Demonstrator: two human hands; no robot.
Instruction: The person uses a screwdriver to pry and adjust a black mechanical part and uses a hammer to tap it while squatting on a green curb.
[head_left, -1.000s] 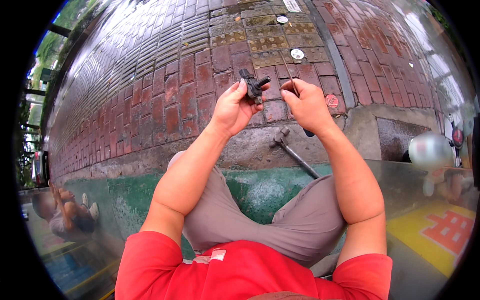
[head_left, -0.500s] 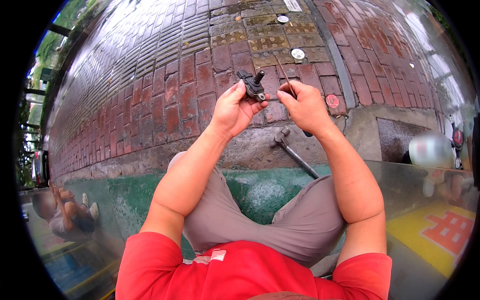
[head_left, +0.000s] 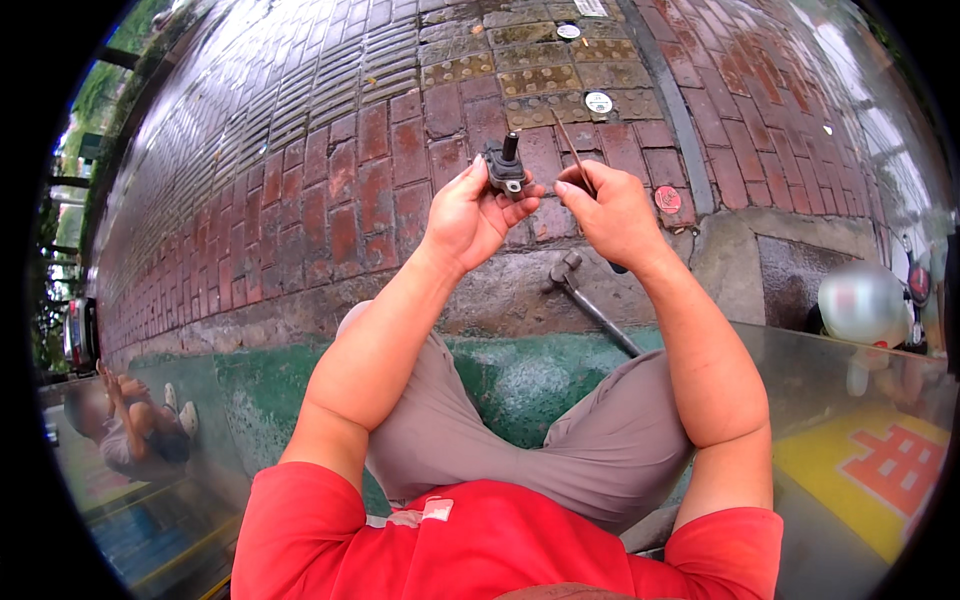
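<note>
My left hand [head_left: 470, 218] is closed on a small black plastic sensor-like car part [head_left: 506, 172], its thumb on one side and fingertips beneath. The part has a dark round post pointing up and a metal-ringed mounting ear facing me. Close by on the right, my right hand [head_left: 612, 212] pinches a thin brownish metal rod [head_left: 568, 142]. The rod slants up and left, apart from the black part. A dark end, perhaps its handle, shows below the palm; the fingers hide the middle.
A hammer-like metal tool [head_left: 590, 305] lies by my knees, across the kerb and green-painted ground [head_left: 530, 385]. Wet red brick paving [head_left: 375, 200] stretches ahead. Glassy panels stand at both sides; a person [head_left: 150, 425] shows at the left one. A rounded pale object [head_left: 862, 300] is at far right.
My left hand has turned the black part so its post stands more upright and its metal-ringed ear faces me. The right hand and rod have barely moved.
</note>
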